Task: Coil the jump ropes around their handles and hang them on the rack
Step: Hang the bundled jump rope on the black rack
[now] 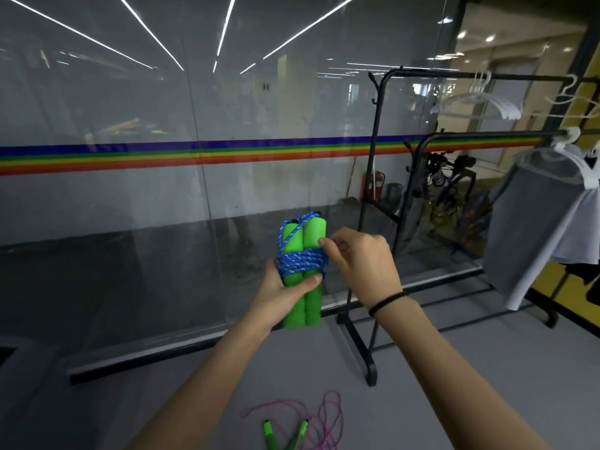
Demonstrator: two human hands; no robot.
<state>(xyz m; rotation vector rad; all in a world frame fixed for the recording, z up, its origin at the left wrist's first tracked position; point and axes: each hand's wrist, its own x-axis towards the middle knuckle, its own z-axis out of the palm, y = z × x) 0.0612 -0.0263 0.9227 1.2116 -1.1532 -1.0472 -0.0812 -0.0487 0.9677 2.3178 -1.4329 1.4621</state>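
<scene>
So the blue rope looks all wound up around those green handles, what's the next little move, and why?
Probably tuck the bit the right hand pinches under the wraps. The blue rope already binds the middle of the green handles, which the left hand grips, so only securing it seems left before it goes to the black rack.

A glass wall (130,102), banded by a rainbow stripe (162,156), reflects white light strips (149,31) above grey floor (552,368).

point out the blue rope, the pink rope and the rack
blue rope (302,263), head view, on the wound coils
pink rope (328,417), head view, on a loose loop
rack (370,157), head view, on its left upright
</scene>
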